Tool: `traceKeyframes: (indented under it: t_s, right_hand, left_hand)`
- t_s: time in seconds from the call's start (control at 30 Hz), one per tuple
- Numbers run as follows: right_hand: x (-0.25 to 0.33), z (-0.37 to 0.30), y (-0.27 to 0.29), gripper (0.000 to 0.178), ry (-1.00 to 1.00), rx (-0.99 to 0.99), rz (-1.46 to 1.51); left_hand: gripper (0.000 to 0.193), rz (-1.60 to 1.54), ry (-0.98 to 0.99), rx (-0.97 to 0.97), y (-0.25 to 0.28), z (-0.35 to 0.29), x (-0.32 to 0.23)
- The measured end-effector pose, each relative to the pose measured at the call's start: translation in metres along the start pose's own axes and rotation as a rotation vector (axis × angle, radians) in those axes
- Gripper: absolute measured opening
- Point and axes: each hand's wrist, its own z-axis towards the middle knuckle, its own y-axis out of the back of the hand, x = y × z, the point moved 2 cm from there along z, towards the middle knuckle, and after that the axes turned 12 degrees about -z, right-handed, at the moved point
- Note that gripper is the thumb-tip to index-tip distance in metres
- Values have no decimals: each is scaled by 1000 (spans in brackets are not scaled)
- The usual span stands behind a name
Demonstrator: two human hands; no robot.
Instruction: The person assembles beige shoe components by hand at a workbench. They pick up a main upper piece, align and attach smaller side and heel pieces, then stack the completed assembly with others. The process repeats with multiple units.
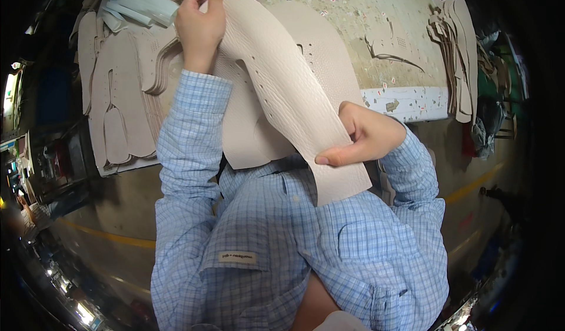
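Observation:
A long beige leather piece with a pebbled grain and a row of small holes along its edge stretches slantwise between my hands. My left hand pinches its far left end, thumb pointing up. Near its lower right end, my right hand grips it with the thumb on top and the fingers underneath. That end hangs over my shirt front. Beneath lies a wider beige leather piece with cut slots and holes, partly covered by the held one and reaching over the table's near edge.
Stacks of cut leather pieces cover the table's left side. Another stack drapes over the right end. Pale plastic strips lie at the far left. A single leather piece rests on the scrap-speckled tabletop.

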Motion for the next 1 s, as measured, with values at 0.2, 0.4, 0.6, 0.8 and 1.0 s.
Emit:
traceKeyframes:
  t_s: [0.2,0.4,0.6,0.8,1.0]
  right_hand:
    - [-7,-23,-14,40,46,19,44]
    - [-5,-38,-16,27,28,65,135]
    - [-4,-53,6,20,179,271,12]
    - [25,-67,37,15,443,470,-180]
    - [35,-42,70,24,65,-186,-190]
  left_hand:
    - [24,-9,11,9,0,4,11]
    - [24,-85,110,15,4,8,12]
    - [28,-398,530,134,-24,3,18]
    - [38,-382,559,280,-55,-12,20]
    - [44,-412,693,508,-45,-14,10]
